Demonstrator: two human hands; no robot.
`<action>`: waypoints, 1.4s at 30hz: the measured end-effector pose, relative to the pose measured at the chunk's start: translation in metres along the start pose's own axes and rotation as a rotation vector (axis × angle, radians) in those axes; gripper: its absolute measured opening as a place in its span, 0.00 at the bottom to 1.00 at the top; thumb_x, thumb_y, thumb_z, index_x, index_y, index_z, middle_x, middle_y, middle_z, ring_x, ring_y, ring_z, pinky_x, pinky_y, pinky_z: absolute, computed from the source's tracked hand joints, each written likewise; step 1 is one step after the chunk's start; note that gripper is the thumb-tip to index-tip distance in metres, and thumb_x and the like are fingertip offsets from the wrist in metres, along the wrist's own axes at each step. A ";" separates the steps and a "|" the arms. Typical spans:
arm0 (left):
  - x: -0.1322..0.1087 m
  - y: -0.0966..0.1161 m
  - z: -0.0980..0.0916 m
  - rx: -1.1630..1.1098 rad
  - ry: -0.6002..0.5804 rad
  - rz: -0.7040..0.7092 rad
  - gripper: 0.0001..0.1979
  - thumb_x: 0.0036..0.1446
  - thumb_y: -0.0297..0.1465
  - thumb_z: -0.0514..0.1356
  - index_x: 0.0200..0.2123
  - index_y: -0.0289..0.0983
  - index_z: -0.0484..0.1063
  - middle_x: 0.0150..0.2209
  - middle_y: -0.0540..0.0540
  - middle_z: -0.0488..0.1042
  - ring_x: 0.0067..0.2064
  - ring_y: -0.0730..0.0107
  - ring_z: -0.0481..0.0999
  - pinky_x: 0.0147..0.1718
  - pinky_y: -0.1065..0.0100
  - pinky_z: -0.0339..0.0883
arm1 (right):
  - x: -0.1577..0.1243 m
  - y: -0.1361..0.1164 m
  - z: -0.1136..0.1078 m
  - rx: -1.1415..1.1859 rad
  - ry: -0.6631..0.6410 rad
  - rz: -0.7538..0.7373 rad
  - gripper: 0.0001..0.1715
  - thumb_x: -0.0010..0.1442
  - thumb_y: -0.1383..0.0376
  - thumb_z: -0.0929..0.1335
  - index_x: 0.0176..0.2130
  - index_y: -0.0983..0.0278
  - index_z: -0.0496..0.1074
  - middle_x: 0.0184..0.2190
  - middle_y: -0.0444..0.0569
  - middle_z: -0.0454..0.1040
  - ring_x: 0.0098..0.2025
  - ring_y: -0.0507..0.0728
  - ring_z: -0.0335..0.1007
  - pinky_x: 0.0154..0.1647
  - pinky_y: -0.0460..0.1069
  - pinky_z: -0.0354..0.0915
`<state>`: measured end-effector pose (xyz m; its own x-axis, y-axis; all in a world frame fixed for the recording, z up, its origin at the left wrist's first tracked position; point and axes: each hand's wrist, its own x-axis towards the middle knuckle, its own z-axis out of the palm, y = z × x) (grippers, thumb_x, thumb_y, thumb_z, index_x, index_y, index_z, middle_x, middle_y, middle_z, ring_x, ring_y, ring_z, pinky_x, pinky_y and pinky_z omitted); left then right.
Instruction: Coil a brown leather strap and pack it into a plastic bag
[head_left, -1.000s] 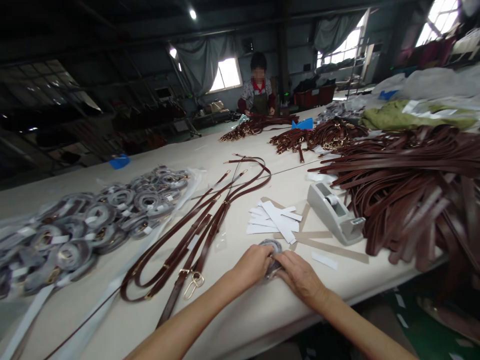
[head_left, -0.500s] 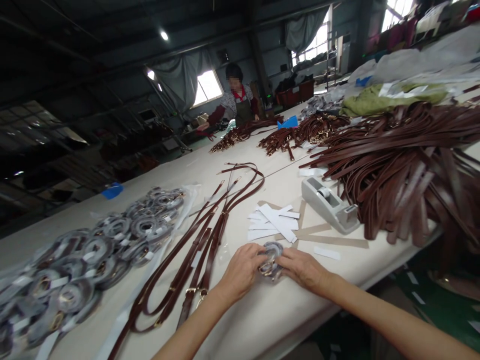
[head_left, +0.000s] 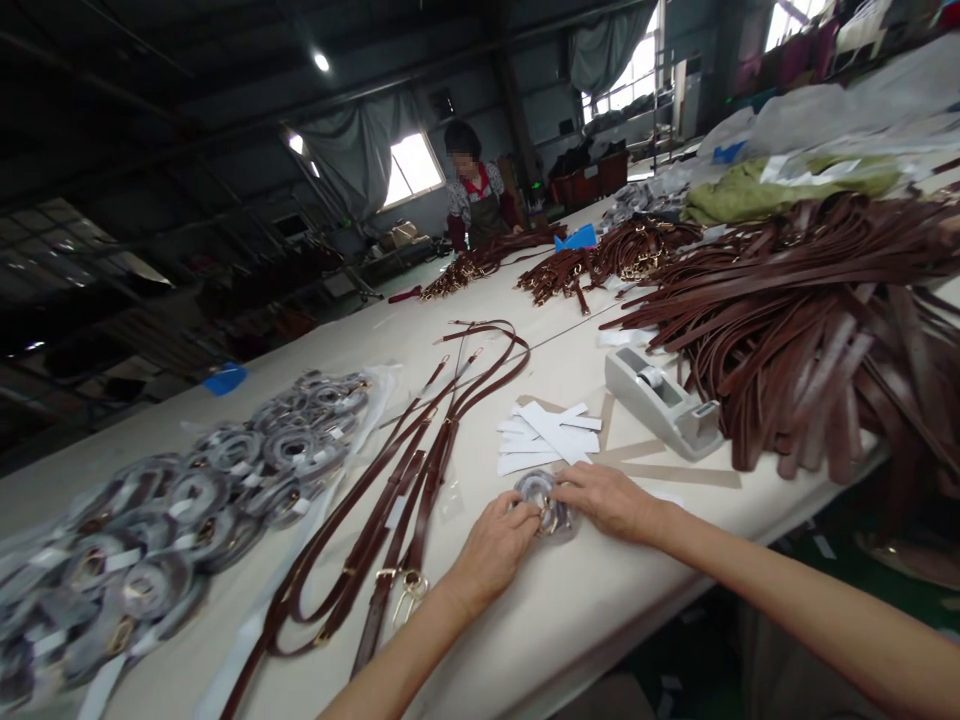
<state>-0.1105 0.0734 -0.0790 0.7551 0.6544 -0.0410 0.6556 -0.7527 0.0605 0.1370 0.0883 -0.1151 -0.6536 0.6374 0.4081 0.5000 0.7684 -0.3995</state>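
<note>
beside the white strips [head_left: 553, 430], my left hand [head_left: 495, 552] and right hand [head_left: 611, 500] touch opposite sides of a wrapped coil [head_left: 559, 518], fingers [head_left: 523, 514] half curled (gripping or not, i cannot tell).

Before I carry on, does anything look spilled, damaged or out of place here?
Yes: a couple of white scraps lie on the dark green floor below the table. They look dropped, since similar white strips are piled on top of it. The wrapped coil near that pile shows no obvious damage.

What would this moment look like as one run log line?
left grip: touching wrapped coil | right grip: touching same coil | coil: on table | beyond: white strips, tape dispenser
</note>
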 end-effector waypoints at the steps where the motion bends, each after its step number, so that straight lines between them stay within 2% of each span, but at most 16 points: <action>1: 0.000 0.003 0.003 -0.001 0.020 -0.019 0.12 0.69 0.30 0.51 0.48 0.38 0.74 0.49 0.47 0.77 0.54 0.56 0.67 0.55 0.55 0.67 | -0.004 -0.003 0.001 0.000 0.007 0.002 0.27 0.62 0.77 0.58 0.55 0.62 0.71 0.52 0.57 0.73 0.49 0.63 0.69 0.50 0.57 0.68; 4: -0.003 0.010 0.013 0.001 0.073 -0.072 0.13 0.70 0.31 0.50 0.48 0.37 0.73 0.50 0.45 0.76 0.55 0.54 0.66 0.54 0.53 0.69 | -0.016 -0.014 0.009 0.017 0.026 -0.029 0.33 0.60 0.75 0.59 0.63 0.66 0.63 0.62 0.61 0.65 0.60 0.65 0.63 0.58 0.61 0.65; 7: -0.007 0.015 0.026 0.003 0.108 -0.126 0.15 0.70 0.30 0.48 0.53 0.37 0.71 0.54 0.42 0.74 0.58 0.51 0.64 0.55 0.50 0.68 | -0.021 -0.020 0.026 -0.015 0.060 -0.039 0.32 0.66 0.70 0.62 0.67 0.66 0.57 0.66 0.60 0.61 0.66 0.65 0.58 0.62 0.63 0.62; 10: -0.009 0.021 0.037 0.001 0.119 -0.188 0.18 0.70 0.28 0.46 0.58 0.36 0.67 0.59 0.39 0.69 0.61 0.49 0.63 0.56 0.47 0.66 | -0.018 -0.017 0.044 -0.054 0.091 -0.010 0.29 0.69 0.67 0.64 0.67 0.64 0.58 0.66 0.59 0.62 0.67 0.66 0.57 0.63 0.66 0.62; 13: -0.008 0.022 0.033 -0.018 0.096 -0.221 0.19 0.70 0.30 0.48 0.61 0.35 0.64 0.61 0.37 0.68 0.62 0.48 0.61 0.58 0.46 0.63 | -0.014 -0.010 0.052 -0.048 0.091 -0.016 0.27 0.69 0.67 0.64 0.65 0.62 0.61 0.64 0.59 0.64 0.66 0.67 0.59 0.62 0.66 0.62; 18: -0.001 0.006 -0.005 -0.101 -0.041 -0.129 0.18 0.66 0.30 0.58 0.58 0.44 0.67 0.59 0.49 0.71 0.54 0.57 0.65 0.50 0.61 0.68 | -0.005 0.001 0.036 -0.018 0.056 -0.062 0.21 0.68 0.63 0.67 0.60 0.60 0.69 0.61 0.57 0.69 0.62 0.65 0.64 0.60 0.61 0.67; 22: 0.009 0.001 -0.022 -0.118 -0.104 -0.111 0.10 0.67 0.32 0.56 0.47 0.45 0.76 0.46 0.48 0.77 0.46 0.60 0.68 0.45 0.63 0.66 | 0.003 0.007 0.016 0.012 -0.015 -0.075 0.18 0.67 0.65 0.67 0.57 0.55 0.71 0.60 0.51 0.70 0.60 0.63 0.66 0.57 0.58 0.69; 25: 0.013 0.010 -0.018 -0.100 -0.088 -0.179 0.10 0.67 0.34 0.55 0.41 0.42 0.77 0.41 0.44 0.77 0.44 0.57 0.69 0.44 0.59 0.65 | 0.007 0.009 0.008 0.022 -0.071 -0.071 0.15 0.67 0.67 0.68 0.53 0.55 0.73 0.60 0.48 0.70 0.58 0.63 0.67 0.55 0.58 0.69; 28: 0.012 0.020 -0.007 -0.117 -0.039 -0.279 0.12 0.68 0.32 0.52 0.39 0.40 0.76 0.38 0.44 0.75 0.43 0.57 0.71 0.44 0.60 0.65 | 0.009 0.009 0.007 0.022 -0.104 -0.065 0.16 0.68 0.68 0.67 0.54 0.57 0.73 0.61 0.51 0.69 0.57 0.64 0.68 0.55 0.60 0.69; 31: 0.006 0.025 0.005 -0.197 0.016 -0.342 0.11 0.68 0.30 0.50 0.43 0.41 0.74 0.42 0.47 0.74 0.40 0.63 0.75 0.40 0.66 0.69 | 0.009 0.008 0.008 0.021 -0.111 -0.061 0.18 0.67 0.68 0.67 0.56 0.57 0.71 0.61 0.52 0.69 0.58 0.64 0.68 0.56 0.61 0.69; 33: 0.002 0.028 0.014 -0.246 0.068 -0.372 0.12 0.69 0.31 0.49 0.45 0.41 0.72 0.44 0.47 0.72 0.40 0.65 0.76 0.40 0.68 0.70 | 0.003 0.008 0.008 0.014 -0.106 -0.059 0.21 0.67 0.69 0.67 0.57 0.57 0.70 0.63 0.53 0.66 0.62 0.66 0.64 0.59 0.64 0.66; 34: 0.001 0.029 0.018 -0.260 0.098 -0.385 0.13 0.69 0.31 0.48 0.46 0.40 0.71 0.45 0.46 0.72 0.41 0.65 0.77 0.41 0.68 0.71 | -0.003 0.008 0.007 0.011 -0.072 -0.055 0.22 0.67 0.70 0.66 0.59 0.58 0.68 0.64 0.53 0.65 0.64 0.66 0.61 0.61 0.65 0.64; 36: -0.001 0.032 0.026 -0.278 0.159 -0.402 0.14 0.70 0.31 0.46 0.47 0.39 0.71 0.45 0.45 0.71 0.43 0.63 0.77 0.43 0.65 0.72 | -0.022 0.011 0.006 0.002 0.101 -0.006 0.23 0.67 0.70 0.64 0.60 0.59 0.65 0.64 0.55 0.64 0.64 0.65 0.60 0.63 0.64 0.62; 39: -0.002 0.035 0.036 -0.292 0.234 -0.405 0.15 0.70 0.31 0.44 0.47 0.38 0.69 0.47 0.43 0.71 0.46 0.61 0.76 0.45 0.63 0.72 | -0.059 0.019 0.004 -0.035 0.422 0.137 0.20 0.70 0.69 0.61 0.59 0.61 0.64 0.53 0.56 0.72 0.54 0.61 0.69 0.55 0.57 0.69; 42: -0.002 0.035 0.042 -0.294 0.281 -0.400 0.16 0.70 0.32 0.43 0.47 0.38 0.69 0.47 0.43 0.71 0.46 0.61 0.76 0.46 0.63 0.72 | -0.084 0.026 0.005 -0.090 0.517 0.241 0.15 0.70 0.69 0.59 0.55 0.63 0.66 0.43 0.55 0.73 0.46 0.62 0.71 0.47 0.56 0.71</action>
<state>-0.0887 0.0431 -0.1186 0.3910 0.9086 0.1472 0.8295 -0.4171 0.3714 0.2019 0.0547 -0.1637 -0.1636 0.7225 0.6717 0.6612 0.5856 -0.4688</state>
